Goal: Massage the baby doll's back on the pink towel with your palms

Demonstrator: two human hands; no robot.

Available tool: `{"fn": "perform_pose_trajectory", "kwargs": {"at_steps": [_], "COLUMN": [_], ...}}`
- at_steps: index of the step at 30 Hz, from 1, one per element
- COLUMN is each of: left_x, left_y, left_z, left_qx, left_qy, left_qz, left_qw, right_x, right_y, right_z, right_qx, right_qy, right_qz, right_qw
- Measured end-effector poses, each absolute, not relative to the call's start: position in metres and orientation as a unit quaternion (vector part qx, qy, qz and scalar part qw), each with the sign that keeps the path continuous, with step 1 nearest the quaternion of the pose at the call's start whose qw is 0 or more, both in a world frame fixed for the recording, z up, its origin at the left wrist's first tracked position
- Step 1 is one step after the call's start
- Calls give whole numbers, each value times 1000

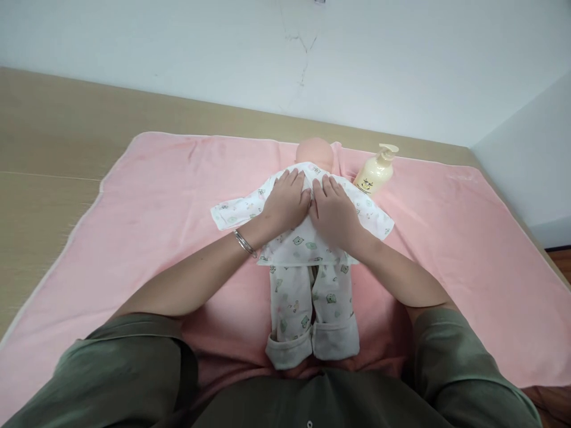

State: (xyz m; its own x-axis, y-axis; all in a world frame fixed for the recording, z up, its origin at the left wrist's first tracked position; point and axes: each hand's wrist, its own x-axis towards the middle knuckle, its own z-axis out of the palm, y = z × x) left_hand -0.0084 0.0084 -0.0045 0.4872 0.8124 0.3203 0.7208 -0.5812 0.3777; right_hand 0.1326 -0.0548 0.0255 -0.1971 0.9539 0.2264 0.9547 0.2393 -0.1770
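Observation:
A baby doll (314, 152) lies in the middle, its bare head at the far end and its face not visible. It wears a white printed top (298, 245) with the sleeves spread out, and matching trousers (292, 300) with turned-up cuffs. My left hand (288, 201), with silver bangles (244, 242) on the wrist, rests flat on the upper part of the top. Beside it, my right hand (334, 211) lies flat on the same cloth, the thumbs close together. Both hands have their fingers stretched out and hold nothing.
A pink blanket (178, 190) lies under the doll on a wooden surface (53, 131). Just right of the doll's head is a cream pump bottle (378, 169). A white wall (200, 53) with cracks rises behind, and another wall meets it at the right.

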Motion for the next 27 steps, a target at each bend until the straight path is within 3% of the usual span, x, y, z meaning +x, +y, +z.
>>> {"fn": "perform_pose_trajectory", "kwargs": {"at_steps": [9, 20, 27], "left_x": [-2, 1, -1], "left_y": [-5, -18, -11], "left_z": [-5, 1, 12], "left_qx": [835, 835, 844], "left_qy": [475, 473, 478], "left_qz": [262, 270, 223], "left_qw": [90, 77, 93], "right_x": [147, 145, 133], "right_y": [-24, -24, -53], "right_z": [27, 25, 32], "right_qx": [-639, -648, -650], "right_qy": [-746, -745, -751], "right_qz": [72, 53, -26], "right_qw": [170, 148, 113]}}
